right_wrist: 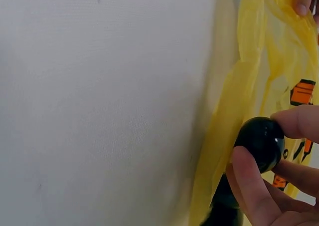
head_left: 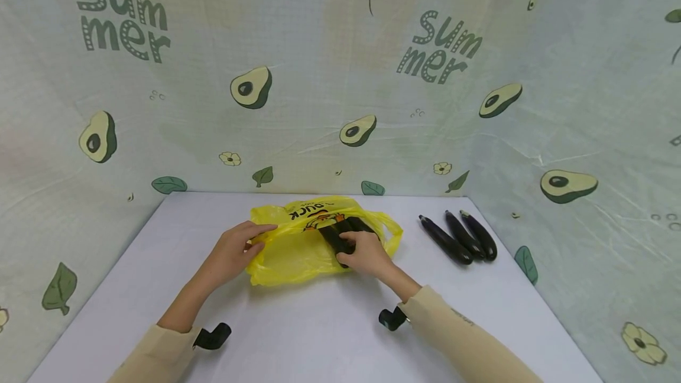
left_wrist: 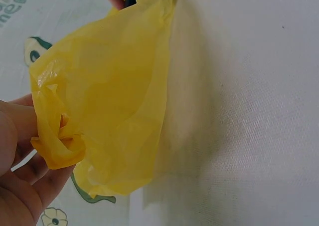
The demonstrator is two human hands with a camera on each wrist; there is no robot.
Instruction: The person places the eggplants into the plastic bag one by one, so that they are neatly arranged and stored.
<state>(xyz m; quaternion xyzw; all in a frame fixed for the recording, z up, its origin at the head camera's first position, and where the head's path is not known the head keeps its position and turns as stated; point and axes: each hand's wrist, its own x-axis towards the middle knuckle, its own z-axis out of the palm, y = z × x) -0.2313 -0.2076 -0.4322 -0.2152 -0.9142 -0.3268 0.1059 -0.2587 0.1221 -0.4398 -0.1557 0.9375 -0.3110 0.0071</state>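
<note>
Near the far edge of the surface (head_left: 298, 330), the left hand (head_left: 234, 247) pinches a yellow bag (head_left: 284, 256) reading "DUCK", and the right hand's (head_left: 367, 253) fingers grip an eggplant (right_wrist: 260, 141) at the opening.

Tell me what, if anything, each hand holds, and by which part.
The right hand grips a dark eggplant by its rounded end; the left hand holds the yellow bag by its edge.
</note>
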